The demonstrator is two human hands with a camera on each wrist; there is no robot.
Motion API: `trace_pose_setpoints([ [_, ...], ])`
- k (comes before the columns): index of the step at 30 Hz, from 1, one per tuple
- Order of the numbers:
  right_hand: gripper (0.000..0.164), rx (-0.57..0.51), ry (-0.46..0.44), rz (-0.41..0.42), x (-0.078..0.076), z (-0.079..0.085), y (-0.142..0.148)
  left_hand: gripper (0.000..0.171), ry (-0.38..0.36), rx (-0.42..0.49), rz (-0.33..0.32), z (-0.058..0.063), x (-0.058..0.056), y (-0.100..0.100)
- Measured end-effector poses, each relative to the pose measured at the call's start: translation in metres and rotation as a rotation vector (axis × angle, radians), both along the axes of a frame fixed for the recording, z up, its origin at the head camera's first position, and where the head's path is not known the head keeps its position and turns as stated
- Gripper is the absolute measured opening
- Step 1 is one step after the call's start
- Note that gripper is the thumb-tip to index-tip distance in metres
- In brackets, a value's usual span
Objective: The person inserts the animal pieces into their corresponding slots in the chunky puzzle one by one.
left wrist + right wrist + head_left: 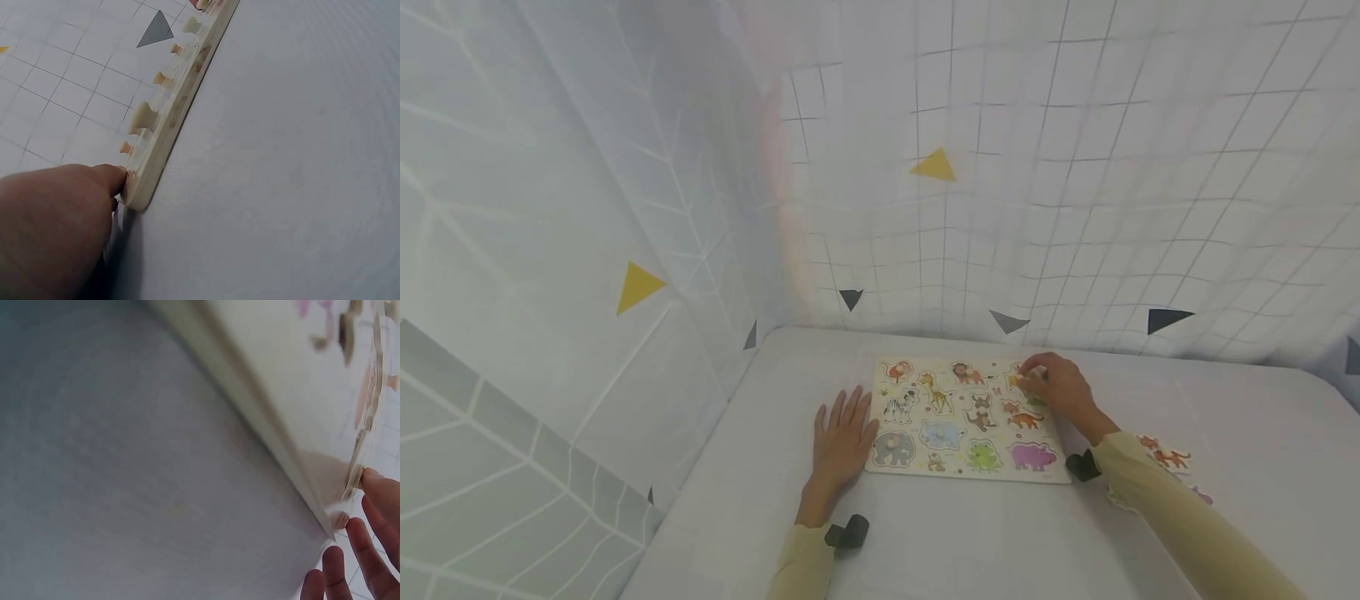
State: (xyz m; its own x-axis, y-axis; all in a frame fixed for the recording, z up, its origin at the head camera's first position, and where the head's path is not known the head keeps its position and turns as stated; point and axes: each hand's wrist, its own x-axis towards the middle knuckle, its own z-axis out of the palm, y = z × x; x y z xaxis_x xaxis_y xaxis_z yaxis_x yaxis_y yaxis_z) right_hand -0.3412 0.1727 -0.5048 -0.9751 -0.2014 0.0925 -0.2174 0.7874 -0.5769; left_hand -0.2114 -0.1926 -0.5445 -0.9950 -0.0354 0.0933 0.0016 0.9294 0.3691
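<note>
A pale wooden knob puzzle board (958, 462) with animal pictures lies flat on the table. Several animals show on it, among them a zebra (898, 407), a giraffe (934, 393), a frog (983, 456) and a purple hippo (1032, 456). My left hand (844, 446) rests with fingers extended along the board's left edge; its thumb (112, 178) touches the near corner. At the far right corner, my right hand (1060, 387) pinches a puzzle piece (354, 481) by thumb and fingertips over the board. The fingers partly cover this piece, and I cannot tell its animal.
To the right of the board, loose puzzle pieces lie partly behind the right sleeve (1172, 508): a tiger piece (1168, 454), a green piece (1118, 498) and a pink one (1204, 495). White grid-patterned cloth (1000, 233) rises behind the table (940, 533).
</note>
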Motion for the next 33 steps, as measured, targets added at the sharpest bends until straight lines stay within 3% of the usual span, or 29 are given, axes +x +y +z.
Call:
trace_pose_setpoints([
  [5, 0.027, -0.001, -0.025, -0.022, 0.001, 0.001, 0.003, 0.058, 0.014, 0.009, -0.01, 0.002, 0.002, 0.001],
  [14, 0.024, 0.013, -0.052, 0.016, 0.004, 0.0, 0.005, 0.057, 0.031, 0.042, -0.008, -0.003, 0.003, 0.001],
  [24, 0.02, 0.053, 0.026, 0.002, 0.013, -0.006, 0.026, 0.058, 0.001, 0.016, -0.006, -0.004, 0.005, 0.003],
  [33, 0.02, 0.101, 0.051, -0.011, 0.023, 0.008, 0.06, 0.058, 0.027, 0.026, -0.008, 0.0, 0.003, 0.0],
])
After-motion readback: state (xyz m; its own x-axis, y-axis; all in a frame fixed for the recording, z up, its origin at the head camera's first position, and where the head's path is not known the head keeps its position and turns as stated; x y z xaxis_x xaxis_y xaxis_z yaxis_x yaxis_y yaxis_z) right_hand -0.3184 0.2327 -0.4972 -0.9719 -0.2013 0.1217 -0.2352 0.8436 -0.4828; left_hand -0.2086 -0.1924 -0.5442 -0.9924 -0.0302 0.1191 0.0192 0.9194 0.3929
